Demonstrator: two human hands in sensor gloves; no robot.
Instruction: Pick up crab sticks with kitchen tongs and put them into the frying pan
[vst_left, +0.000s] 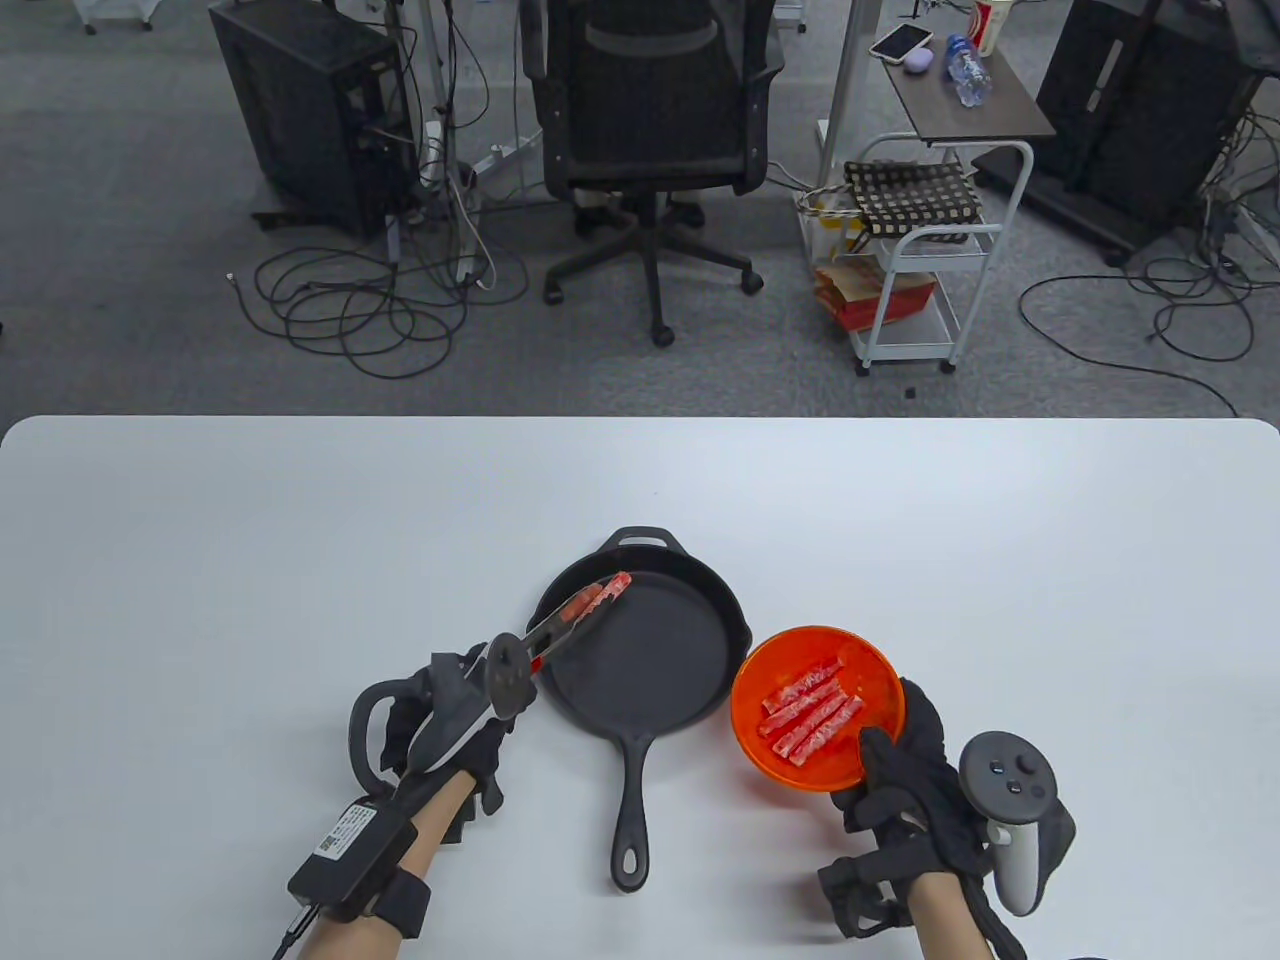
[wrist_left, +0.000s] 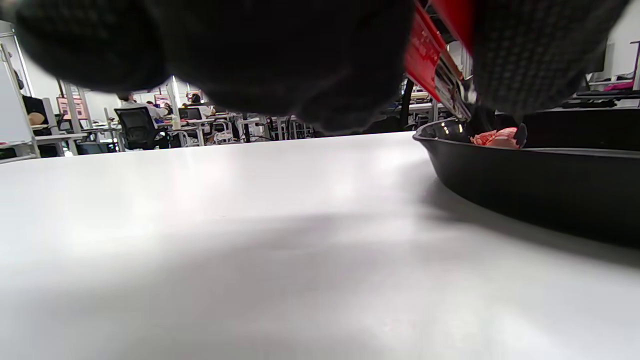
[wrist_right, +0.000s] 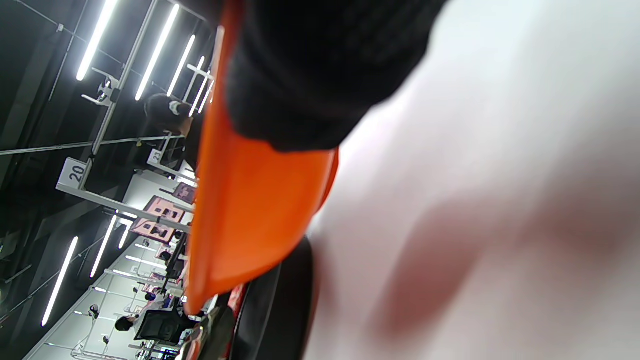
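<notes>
A black cast-iron frying pan (vst_left: 690, 680) lies mid-table, handle toward me. My left hand (vst_left: 455, 725) grips the kitchen tongs (vst_left: 545, 640), whose tips pinch one crab stick (vst_left: 598, 598) over the pan's far left part. In the left wrist view the tongs (wrist_left: 432, 60) reach past the pan's rim (wrist_left: 525, 175), and the crab stick (wrist_left: 495, 137) shows just above it. Right of the pan, an orange bowl (vst_left: 880, 665) holds several crab sticks (vst_left: 810, 712). My right hand (vst_left: 895, 760) holds the bowl's near right rim, thumb over the edge. The orange bowl (wrist_right: 250, 210) fills the right wrist view.
The white table (vst_left: 300, 560) stretches wide on both sides and behind the pan. Beyond its far edge stand an office chair (vst_left: 655, 130), a white cart (vst_left: 915, 260) and loose cables on the floor.
</notes>
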